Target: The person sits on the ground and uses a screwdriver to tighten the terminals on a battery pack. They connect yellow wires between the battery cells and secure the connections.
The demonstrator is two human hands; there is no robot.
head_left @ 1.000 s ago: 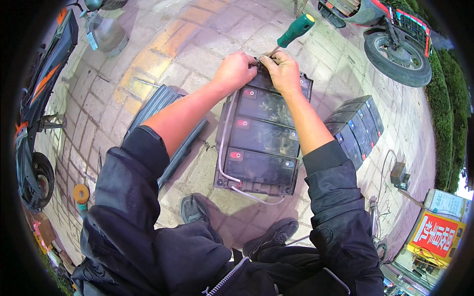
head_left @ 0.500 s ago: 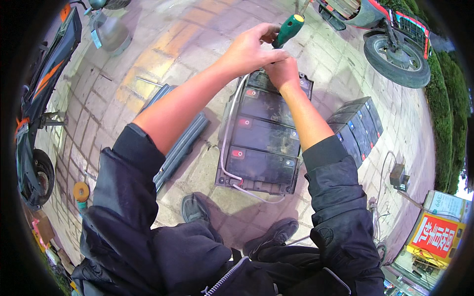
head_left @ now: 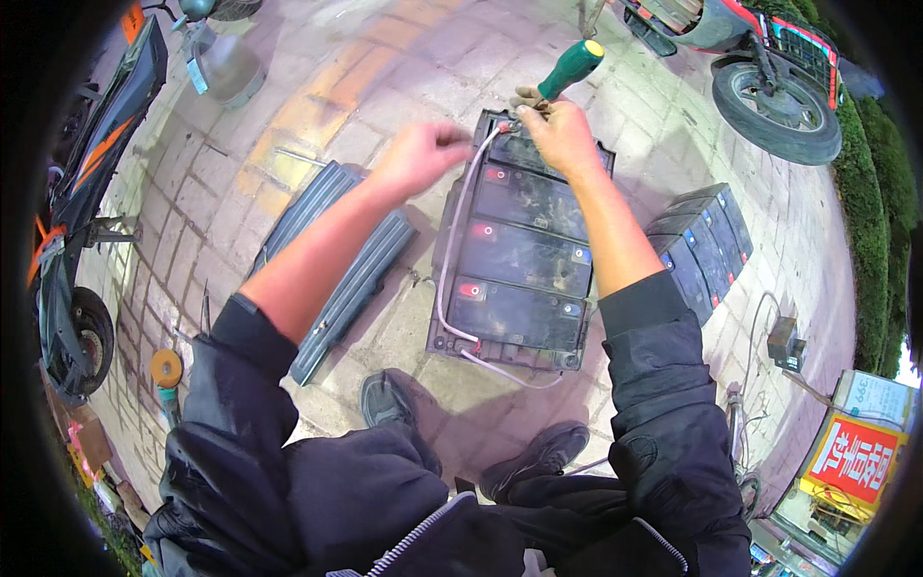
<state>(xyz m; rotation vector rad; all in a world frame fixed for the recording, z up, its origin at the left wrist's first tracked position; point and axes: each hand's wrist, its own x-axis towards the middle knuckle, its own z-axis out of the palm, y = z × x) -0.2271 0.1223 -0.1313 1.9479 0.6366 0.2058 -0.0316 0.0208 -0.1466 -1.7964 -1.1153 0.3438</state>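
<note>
A battery case (head_left: 437,322) lies on the paving before me, holding several dark batteries (head_left: 514,317) with red and blue terminal marks. At its far end my right hand (head_left: 560,137) is closed around the lower part of a screwdriver (head_left: 569,69). The screwdriver's green handle with a yellow cap tilts up and to the right; its tip is hidden by the fingers. Beside the case's far left edge, my left hand (head_left: 423,159) is in the air, slightly blurred, fingers half bent and thumb apart, with nothing visible in it. A pale cable (head_left: 444,269) runs along the case's left side.
A ribbed dark cover (head_left: 361,274) lies left of the case. More batteries (head_left: 707,245) stand to the right. Farther off are a motorbike wheel (head_left: 777,111), a dark vehicle (head_left: 96,173), a clear jug (head_left: 226,67), a yellow disc tool (head_left: 166,368) and a small box (head_left: 785,341).
My left hand has let go of the screwdriver and moved left and toward me. My right hand stays at the screwdriver's lower part; the handle leans slightly more to the right.
</note>
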